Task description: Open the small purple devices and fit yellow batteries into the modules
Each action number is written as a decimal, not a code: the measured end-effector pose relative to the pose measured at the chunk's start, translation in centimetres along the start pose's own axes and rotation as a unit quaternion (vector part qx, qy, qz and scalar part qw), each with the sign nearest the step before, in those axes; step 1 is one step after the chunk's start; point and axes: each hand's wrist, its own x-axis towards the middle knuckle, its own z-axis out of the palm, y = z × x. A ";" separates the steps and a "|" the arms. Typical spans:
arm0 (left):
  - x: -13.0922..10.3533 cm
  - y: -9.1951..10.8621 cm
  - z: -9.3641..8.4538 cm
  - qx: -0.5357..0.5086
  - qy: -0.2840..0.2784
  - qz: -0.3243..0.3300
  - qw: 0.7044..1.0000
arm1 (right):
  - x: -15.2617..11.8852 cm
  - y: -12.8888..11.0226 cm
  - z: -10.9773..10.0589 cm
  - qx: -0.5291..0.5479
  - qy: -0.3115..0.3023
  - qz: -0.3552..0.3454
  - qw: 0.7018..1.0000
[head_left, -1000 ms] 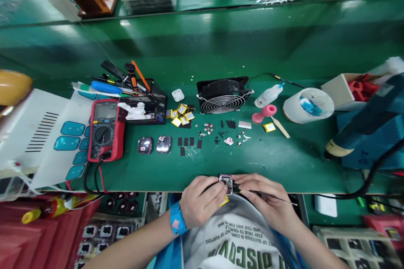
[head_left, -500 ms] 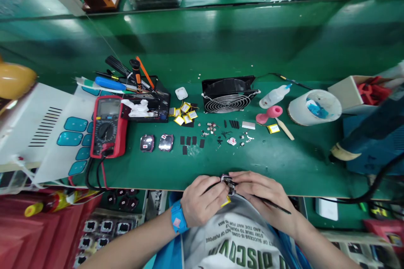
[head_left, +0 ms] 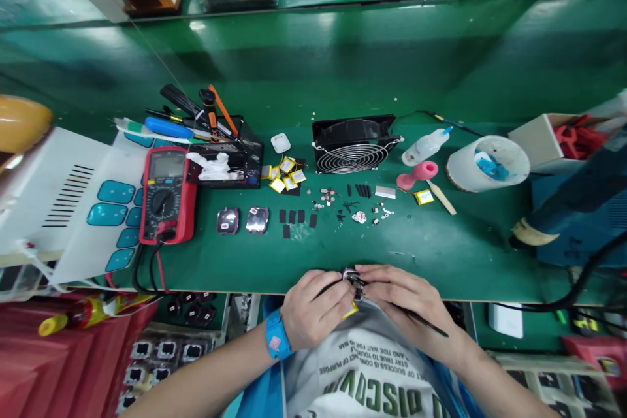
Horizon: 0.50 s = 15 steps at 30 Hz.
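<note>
Both hands work at the near edge of the green counter (head_left: 441,255), directly in front of the person's torso. The left hand (head_left: 313,307) is closed around a small square metal-framed watch case (head_left: 353,277), fingers curled under it and thumb on top; a yellow tab (head_left: 351,311) shows just below the case. The left wrist carries a blue wristband (head_left: 275,335). The right hand (head_left: 406,304) touches the case from the opposite side with its fingertips, and its grip is closed on a thin black probe-like tool (head_left: 426,324), whose shaft runs back past the wrist. The tip of the tool is hidden between the fingers.

Further out on the counter:
- Two glossy square watch screens (head_left: 243,221) lie side by side, left of centre.
- Small black rectangular pads (head_left: 296,217) and loose tiny parts (head_left: 355,212) lie just beyond them.
- A red and grey multimeter (head_left: 166,196) lies at the left, its leads trailing over the counter edge.
- A black mesh tool holder (head_left: 230,157) stands beside the multimeter.
- A black square cooling fan (head_left: 355,144) stands tilted at centre rear.
- A pink dumbbell-shaped piece (head_left: 416,176) and a white roll of tape (head_left: 487,164) lie at the right.
</note>
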 end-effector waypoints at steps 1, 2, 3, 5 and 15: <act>0.0 0.0 0.0 -0.002 0.000 0.000 1.000 | 0.0 0.0 0.0 0.001 0.004 0.000 1.000; -0.1 0.0 0.0 -0.005 -0.002 0.000 1.000 | 0.0 0.0 0.1 0.001 0.009 0.002 1.000; -0.1 0.0 0.0 -0.008 -0.004 0.001 1.000 | 0.1 0.0 0.1 0.001 0.014 0.005 1.000; -0.2 0.0 0.0 -0.014 -0.003 0.000 1.000 | 0.1 0.0 0.1 0.003 0.022 0.007 1.000; 0.5 -0.1 -0.3 -0.036 0.016 -0.006 0.999 | 1.1 -0.5 -0.3 0.006 0.019 0.011 1.000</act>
